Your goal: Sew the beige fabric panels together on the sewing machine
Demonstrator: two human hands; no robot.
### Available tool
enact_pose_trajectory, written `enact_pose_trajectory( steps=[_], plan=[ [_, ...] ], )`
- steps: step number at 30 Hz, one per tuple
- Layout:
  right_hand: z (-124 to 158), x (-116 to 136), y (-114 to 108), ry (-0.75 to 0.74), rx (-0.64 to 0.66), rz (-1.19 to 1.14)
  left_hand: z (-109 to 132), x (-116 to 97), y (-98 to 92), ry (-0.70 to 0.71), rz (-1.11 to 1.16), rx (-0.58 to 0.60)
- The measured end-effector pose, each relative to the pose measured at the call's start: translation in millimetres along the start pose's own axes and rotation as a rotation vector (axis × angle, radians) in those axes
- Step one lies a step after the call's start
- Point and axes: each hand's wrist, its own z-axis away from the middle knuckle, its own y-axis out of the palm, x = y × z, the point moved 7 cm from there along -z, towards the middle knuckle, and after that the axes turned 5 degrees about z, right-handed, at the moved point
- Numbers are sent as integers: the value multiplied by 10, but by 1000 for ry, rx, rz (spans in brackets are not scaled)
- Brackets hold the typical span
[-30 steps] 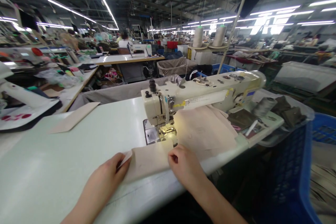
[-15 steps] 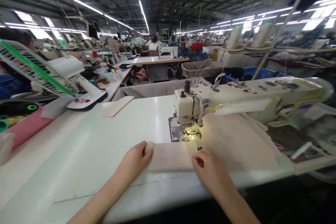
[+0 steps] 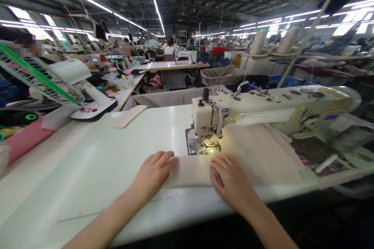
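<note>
1. Head cam: the job right now looks like smoothing a folded beige fabric strip (image 3: 189, 172) flat on the white sewing table (image 3: 87, 171). It sits just in front of the presser foot (image 3: 212, 144) of the industrial sewing machine (image 3: 204, 116), running into a larger beige fabric piece (image 3: 257, 151).
2. The left hand (image 3: 153, 175) and right hand (image 3: 230, 181) both lie flat on the strip, fingers open and pressing down, no pinch or grip on anything.
3. There's a long white label (image 3: 263, 116) on the machine arm, but I can't read it, and no brand is legible.
</note>
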Motion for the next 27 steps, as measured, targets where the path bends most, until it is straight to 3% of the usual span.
enact_pose_trajectory(
  steps=[2, 4, 8, 11, 16, 27],
  plan=[
    [0, -17, 5, 0, 15, -25, -42, -65, 90, 124, 43, 136],
    [4, -10, 13, 22, 23, -44, -133, -50, 137, 80, 32, 199],
    [25, 112, 41, 57, 24, -67, -436, -69, 151, -70, 13, 131],
    [44, 211, 78, 53, 15, -64, -726, -150, 202, -55, 30, 81],
    [3, 190, 144, 69, 9, -62, -1130, -146, 338, 22, 73, 114],
    [-117, 113, 151, 126, 12, -31, -1314, 36, 484, 90, 162, 85]
  ],
)
